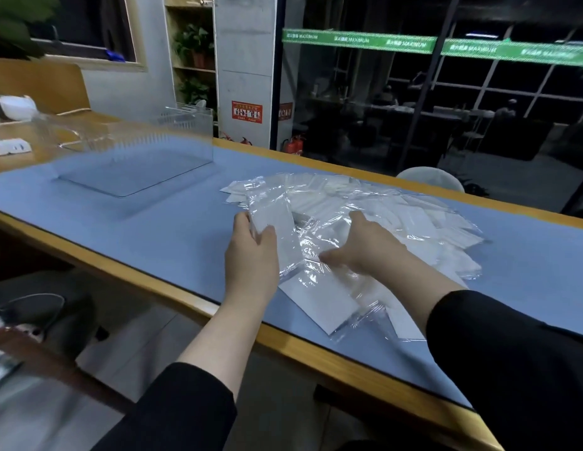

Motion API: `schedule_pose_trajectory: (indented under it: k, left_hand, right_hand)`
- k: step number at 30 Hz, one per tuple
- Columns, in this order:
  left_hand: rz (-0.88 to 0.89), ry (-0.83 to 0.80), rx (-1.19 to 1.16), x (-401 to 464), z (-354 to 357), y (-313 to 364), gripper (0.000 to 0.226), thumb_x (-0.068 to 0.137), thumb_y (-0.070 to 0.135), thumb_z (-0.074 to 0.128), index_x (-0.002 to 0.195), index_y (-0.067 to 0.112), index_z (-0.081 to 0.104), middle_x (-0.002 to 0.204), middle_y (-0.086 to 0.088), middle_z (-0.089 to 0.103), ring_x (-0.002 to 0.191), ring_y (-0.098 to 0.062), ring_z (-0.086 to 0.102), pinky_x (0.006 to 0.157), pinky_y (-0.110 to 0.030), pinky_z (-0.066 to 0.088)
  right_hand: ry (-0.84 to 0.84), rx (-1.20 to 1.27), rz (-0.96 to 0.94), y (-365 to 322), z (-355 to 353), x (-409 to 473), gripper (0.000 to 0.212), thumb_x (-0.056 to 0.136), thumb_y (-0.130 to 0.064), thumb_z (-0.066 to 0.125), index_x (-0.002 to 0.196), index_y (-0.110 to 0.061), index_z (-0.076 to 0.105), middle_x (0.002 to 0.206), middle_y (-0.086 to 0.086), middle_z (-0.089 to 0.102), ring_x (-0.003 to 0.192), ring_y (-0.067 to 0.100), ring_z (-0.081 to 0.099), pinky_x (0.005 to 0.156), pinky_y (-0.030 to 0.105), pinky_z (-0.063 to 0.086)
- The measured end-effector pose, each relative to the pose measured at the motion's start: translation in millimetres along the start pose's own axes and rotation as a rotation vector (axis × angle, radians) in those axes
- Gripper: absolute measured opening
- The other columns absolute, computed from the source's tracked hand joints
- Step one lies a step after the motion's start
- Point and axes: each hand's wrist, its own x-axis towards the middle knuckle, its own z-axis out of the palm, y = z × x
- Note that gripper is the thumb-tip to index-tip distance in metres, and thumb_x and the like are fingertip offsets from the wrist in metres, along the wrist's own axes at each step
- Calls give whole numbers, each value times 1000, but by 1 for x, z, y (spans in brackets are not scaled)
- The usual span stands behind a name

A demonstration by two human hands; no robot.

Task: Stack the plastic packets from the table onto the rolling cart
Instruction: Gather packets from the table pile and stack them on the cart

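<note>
A loose heap of clear plastic packets (397,216) with white contents lies spread on the blue mat (173,229) of the table. My left hand (251,255) grips one packet (274,219) at the heap's left edge, thumb on top and fingers behind it. My right hand (365,245) lies flat on the heap just to the right, fingers straight and pressing the plastic down. The rolling cart is not in view.
A clear acrylic box (137,157) stands on the mat at the far left. The table's wooden front edge (192,304) runs diagonally below my arms. A dark chair seat (55,317) sits under the table at left. A white chair back (430,179) shows beyond the far edge.
</note>
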Motion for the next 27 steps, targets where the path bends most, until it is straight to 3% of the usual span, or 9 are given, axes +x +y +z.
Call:
schedule_pose_trajectory:
  k: [3,6,11,14,17,19,21,24,27]
  left_hand:
    - [11,-14,3,-1,0,0,15,102,20,51,90,27,46,58,33,52,53,6,50,46,-10,33]
    - [12,-11,-22,-2,0,1,7,102,21,52,96,22,50,62,24,55,54,5,51,47,-12,35]
    - [4,2,-64,-2,-1,3,8,103,23,53,95,21,51,70,11,49,57,-1,49,50,-13,38]
    - [-5,-14,-59,-1,-2,2,9,102,26,54,97,19,51,77,4,52,63,-6,52,60,-27,42]
    - [-1,-3,-51,-4,-4,9,19,101,28,56,94,13,47,78,-8,48,68,-21,49,64,-36,41]
    - [33,16,-46,-8,-1,22,19,101,28,57,92,14,48,78,-12,47,68,-21,48,64,-36,40]
    - [72,8,-73,-16,12,45,16,100,28,58,93,15,51,76,-11,48,63,-16,46,59,-30,39]
    - [50,-130,-166,-37,63,79,15,99,27,58,94,14,51,74,-7,48,58,-13,42,54,-25,37]
    - [-115,-301,-250,-75,123,100,21,98,32,54,99,12,52,78,-7,53,64,-16,46,64,-32,40]
  right_hand:
    - [-12,220,-51,2,-1,2,92,80,-29,79,154,-23,25,112,4,63,99,28,64,84,41,56]
    - [41,402,-49,9,-4,2,77,84,-15,71,150,-29,33,92,6,69,75,21,65,60,28,49]
    - [236,681,-32,38,-25,6,71,84,-13,72,144,-35,42,107,4,67,73,17,66,64,30,54]
    - [341,869,-32,62,-45,4,58,83,-10,73,133,-30,50,103,5,69,70,18,66,60,32,55]
    - [322,1055,-73,91,-68,-3,44,80,-5,75,120,-17,62,106,15,72,72,26,71,55,34,55]
    - [308,1143,-98,109,-82,-14,41,79,-5,75,118,-15,65,106,14,74,82,34,74,58,39,59]
    - [288,1194,-148,125,-97,-28,31,85,-4,70,114,-14,67,99,6,75,74,28,71,48,31,54]
    - [218,1255,-238,146,-112,-48,27,92,-3,64,113,-18,70,96,3,73,66,16,62,42,20,40]
    - [247,1249,-277,165,-123,-66,32,91,-3,65,116,-22,68,105,4,75,79,18,70,57,26,49]
